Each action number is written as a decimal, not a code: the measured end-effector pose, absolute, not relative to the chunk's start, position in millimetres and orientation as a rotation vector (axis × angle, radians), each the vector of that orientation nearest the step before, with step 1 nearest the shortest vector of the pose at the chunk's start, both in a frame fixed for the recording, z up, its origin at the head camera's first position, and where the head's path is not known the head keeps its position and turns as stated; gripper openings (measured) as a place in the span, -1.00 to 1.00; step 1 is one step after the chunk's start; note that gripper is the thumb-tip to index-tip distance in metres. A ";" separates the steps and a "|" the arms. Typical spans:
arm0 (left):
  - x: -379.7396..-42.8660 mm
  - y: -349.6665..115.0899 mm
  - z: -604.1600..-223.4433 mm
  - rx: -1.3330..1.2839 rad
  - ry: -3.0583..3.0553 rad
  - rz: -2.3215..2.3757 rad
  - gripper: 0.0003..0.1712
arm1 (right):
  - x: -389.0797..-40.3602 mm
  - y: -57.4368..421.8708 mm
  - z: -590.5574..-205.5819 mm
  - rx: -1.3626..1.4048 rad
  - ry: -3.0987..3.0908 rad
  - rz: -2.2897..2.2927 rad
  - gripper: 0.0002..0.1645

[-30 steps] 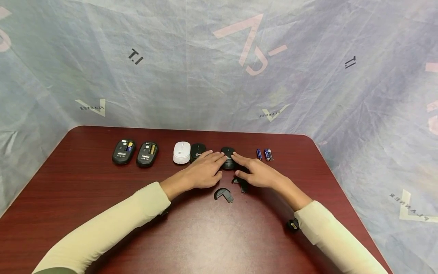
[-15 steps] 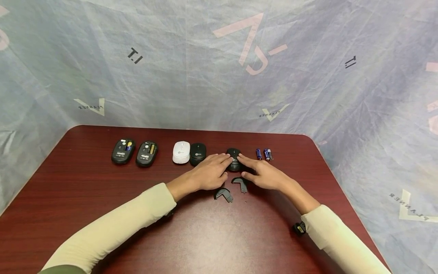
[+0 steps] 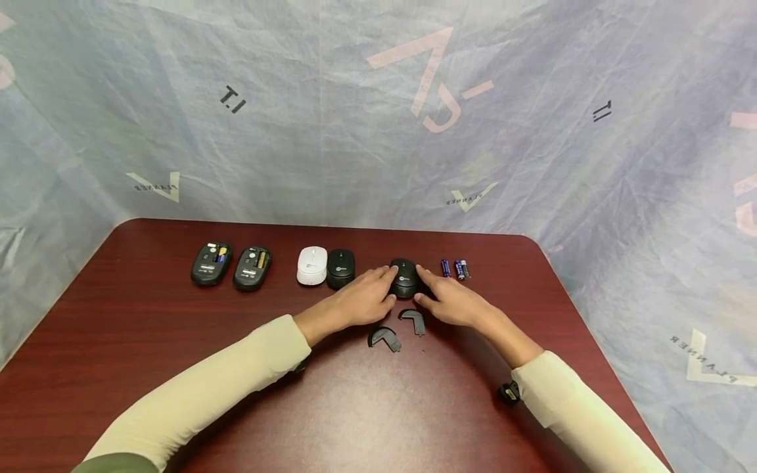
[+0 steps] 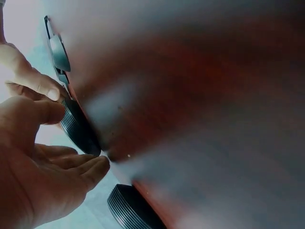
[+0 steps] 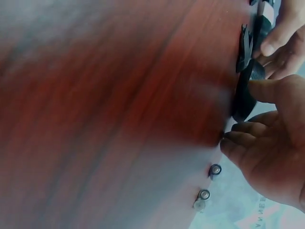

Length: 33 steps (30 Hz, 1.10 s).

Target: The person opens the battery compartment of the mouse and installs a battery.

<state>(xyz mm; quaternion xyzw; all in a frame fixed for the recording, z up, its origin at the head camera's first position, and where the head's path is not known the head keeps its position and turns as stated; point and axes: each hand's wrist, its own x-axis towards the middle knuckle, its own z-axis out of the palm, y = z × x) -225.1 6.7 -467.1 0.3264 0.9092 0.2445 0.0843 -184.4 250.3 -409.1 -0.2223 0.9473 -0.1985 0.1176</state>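
Note:
A black computer mouse (image 3: 405,277) lies right side up between the two hands in the head view. My left hand (image 3: 365,297) is along its left side, fingertips near the front and thumb near the rear corner. On the opposite side, my right hand (image 3: 452,299) has its fingers and thumb right at the mouse's edge. Both hands have loosely extended fingers. The left wrist view shows the ribbed side of the mouse (image 4: 76,125) between the left thumb and fingers. Two dark battery covers (image 3: 386,338) lie just in front of the mouse.
Left of the hands stand a white mouse (image 3: 312,266) and another black mouse (image 3: 341,268). Two upturned mice (image 3: 211,264) with exposed battery bays lie farther left. Several small batteries (image 3: 461,269) lie to the right. A fabric backdrop (image 3: 378,131) rises behind the table.
The mouse has shifted slightly right with both hands. The fingers have slid off its top to its sides, so its upper face now shows.

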 end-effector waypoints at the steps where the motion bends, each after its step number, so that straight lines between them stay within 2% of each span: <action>1: -225.1 8.1 -465.2 0.955 2.708 0.728 -0.14 | -185.4 249.1 -409.5 -0.638 2.765 -0.571 -0.11; 10: -229.6 6.4 -455.8 0.999 2.736 0.762 -0.25 | -186.2 236.5 -407.2 -0.630 2.795 -0.556 -0.15; 21: -254.1 2.2 -483.6 0.919 2.770 0.817 -0.18 | -184.4 232.6 -407.2 -0.611 2.810 -0.606 -0.16; 30: -240.9 -4.6 -468.3 0.913 2.702 0.887 -0.23 | -183.8 240.0 -396.2 -0.592 2.753 -0.816 -0.22; 33: -226.8 -7.9 -447.8 0.869 2.629 0.958 -0.27 | -183.6 241.9 -394.9 -0.604 2.727 -0.875 -0.23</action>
